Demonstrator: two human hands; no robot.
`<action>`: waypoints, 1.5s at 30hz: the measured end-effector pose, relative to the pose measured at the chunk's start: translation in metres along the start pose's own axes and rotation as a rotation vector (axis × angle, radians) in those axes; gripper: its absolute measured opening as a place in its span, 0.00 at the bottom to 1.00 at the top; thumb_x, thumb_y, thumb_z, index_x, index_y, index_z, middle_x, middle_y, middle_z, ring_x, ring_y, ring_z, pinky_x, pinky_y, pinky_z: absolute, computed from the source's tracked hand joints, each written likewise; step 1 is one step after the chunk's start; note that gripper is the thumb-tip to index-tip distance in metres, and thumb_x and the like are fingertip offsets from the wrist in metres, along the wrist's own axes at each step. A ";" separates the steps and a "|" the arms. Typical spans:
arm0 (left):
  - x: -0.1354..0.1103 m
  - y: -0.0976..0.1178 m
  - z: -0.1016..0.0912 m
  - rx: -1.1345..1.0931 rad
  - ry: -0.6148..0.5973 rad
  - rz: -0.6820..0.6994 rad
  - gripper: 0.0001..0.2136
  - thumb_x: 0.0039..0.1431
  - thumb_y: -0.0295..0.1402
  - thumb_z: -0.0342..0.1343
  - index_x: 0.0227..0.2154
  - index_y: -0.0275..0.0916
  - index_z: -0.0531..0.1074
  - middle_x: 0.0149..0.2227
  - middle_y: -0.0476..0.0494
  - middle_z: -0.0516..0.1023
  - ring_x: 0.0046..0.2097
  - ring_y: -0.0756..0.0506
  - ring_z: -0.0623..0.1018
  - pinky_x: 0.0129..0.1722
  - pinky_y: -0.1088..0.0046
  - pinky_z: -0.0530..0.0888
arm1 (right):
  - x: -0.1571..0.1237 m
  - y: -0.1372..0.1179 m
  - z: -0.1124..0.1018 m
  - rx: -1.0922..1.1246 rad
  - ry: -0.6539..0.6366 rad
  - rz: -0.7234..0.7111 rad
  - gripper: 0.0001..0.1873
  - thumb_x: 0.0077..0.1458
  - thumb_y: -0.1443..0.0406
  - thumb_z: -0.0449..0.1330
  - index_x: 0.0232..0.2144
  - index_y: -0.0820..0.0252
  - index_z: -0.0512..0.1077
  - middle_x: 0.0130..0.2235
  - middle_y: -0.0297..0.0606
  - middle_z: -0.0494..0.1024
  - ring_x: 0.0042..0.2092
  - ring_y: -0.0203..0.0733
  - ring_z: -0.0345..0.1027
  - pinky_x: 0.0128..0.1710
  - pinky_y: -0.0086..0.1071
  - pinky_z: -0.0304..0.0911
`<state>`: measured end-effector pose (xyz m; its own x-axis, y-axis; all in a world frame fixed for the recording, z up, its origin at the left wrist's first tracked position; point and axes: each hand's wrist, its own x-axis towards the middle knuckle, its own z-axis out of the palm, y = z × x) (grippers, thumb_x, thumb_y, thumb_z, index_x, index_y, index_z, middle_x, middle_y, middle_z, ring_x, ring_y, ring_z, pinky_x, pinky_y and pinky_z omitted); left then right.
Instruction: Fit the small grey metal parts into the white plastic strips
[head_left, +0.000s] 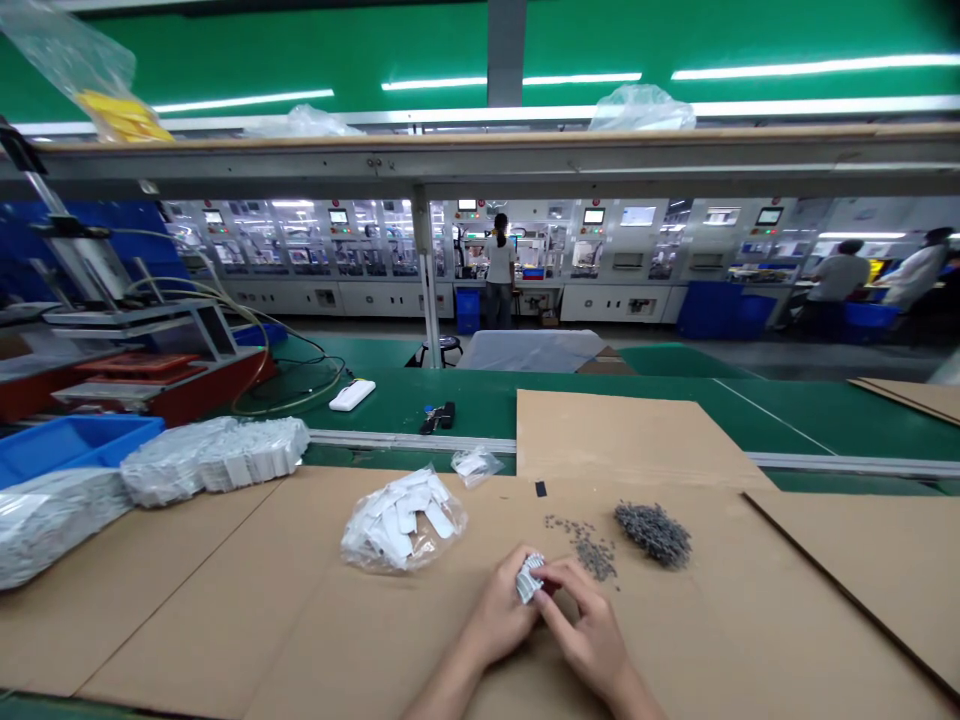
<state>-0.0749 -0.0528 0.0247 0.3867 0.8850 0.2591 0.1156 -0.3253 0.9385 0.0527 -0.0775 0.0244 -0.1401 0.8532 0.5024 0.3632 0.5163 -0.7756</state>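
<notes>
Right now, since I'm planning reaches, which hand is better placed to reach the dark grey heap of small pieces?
Probably the right hand: it is nearer the dark grey heap, while the left hand cups the small ribbed white piece.

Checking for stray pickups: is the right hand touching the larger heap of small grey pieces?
Apart: the head view plainly shows cardboard between the right hand and the larger heap of small grey pieces.

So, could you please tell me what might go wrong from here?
The ribbed white part, held in the left hand with the right hand on it, might slip. The scattered grey pieces lie just beyond the right hand, so a stray brush could spread them, or perhaps push some into the grey heap beside them.
</notes>
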 end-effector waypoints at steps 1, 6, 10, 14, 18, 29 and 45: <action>0.000 -0.001 0.000 0.005 -0.006 -0.006 0.07 0.43 0.20 0.47 0.27 0.36 0.62 0.26 0.52 0.65 0.29 0.52 0.64 0.28 0.80 0.60 | 0.001 -0.001 -0.001 0.006 -0.015 0.005 0.09 0.49 0.67 0.53 0.36 0.57 0.68 0.33 0.39 0.71 0.35 0.41 0.64 0.36 0.33 0.61; 0.001 -0.003 0.001 0.053 0.026 -0.021 0.08 0.43 0.19 0.46 0.27 0.36 0.61 0.26 0.51 0.66 0.29 0.52 0.65 0.28 0.79 0.60 | 0.001 -0.001 -0.001 -0.034 0.001 -0.006 0.09 0.48 0.68 0.54 0.35 0.57 0.67 0.32 0.39 0.70 0.34 0.40 0.64 0.34 0.32 0.61; 0.002 -0.003 0.002 0.141 0.049 -0.036 0.08 0.44 0.21 0.47 0.28 0.37 0.62 0.27 0.51 0.68 0.29 0.51 0.66 0.28 0.79 0.61 | -0.001 0.003 0.002 -0.041 0.058 0.028 0.07 0.47 0.68 0.54 0.32 0.58 0.68 0.31 0.39 0.70 0.31 0.40 0.64 0.31 0.30 0.61; 0.003 -0.006 0.002 0.235 0.104 -0.050 0.10 0.42 0.20 0.47 0.30 0.38 0.63 0.29 0.50 0.69 0.31 0.50 0.67 0.29 0.78 0.61 | -0.002 0.013 0.002 0.120 0.154 0.159 0.05 0.47 0.66 0.55 0.30 0.60 0.67 0.32 0.40 0.68 0.33 0.40 0.65 0.28 0.28 0.63; 0.003 -0.008 0.001 0.266 0.127 -0.021 0.12 0.42 0.20 0.46 0.31 0.38 0.64 0.31 0.48 0.69 0.34 0.48 0.68 0.32 0.77 0.61 | 0.003 0.013 0.000 0.237 0.175 0.223 0.09 0.47 0.62 0.55 0.32 0.61 0.67 0.33 0.42 0.69 0.34 0.41 0.65 0.30 0.28 0.64; 0.013 -0.029 -0.005 -0.174 0.320 -0.289 0.09 0.48 0.36 0.51 0.29 0.35 0.65 0.22 0.49 0.69 0.22 0.51 0.68 0.23 0.76 0.64 | 0.003 0.033 -0.009 0.470 0.428 0.458 0.14 0.43 0.60 0.59 0.32 0.61 0.66 0.24 0.32 0.70 0.25 0.36 0.64 0.27 0.28 0.62; 0.008 -0.013 0.001 -0.872 0.165 -0.329 0.12 0.48 0.34 0.55 0.35 0.32 0.68 0.35 0.37 0.74 0.35 0.44 0.74 0.31 0.73 0.70 | 0.000 0.021 0.021 0.168 0.189 0.152 0.03 0.47 0.65 0.55 0.27 0.59 0.66 0.38 0.42 0.71 0.44 0.45 0.63 0.42 0.36 0.60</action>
<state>-0.0725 -0.0417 0.0149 0.3148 0.9455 -0.0828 -0.5545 0.2540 0.7925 0.0412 -0.0654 -0.0003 0.0841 0.9011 0.4254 0.2071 0.4018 -0.8920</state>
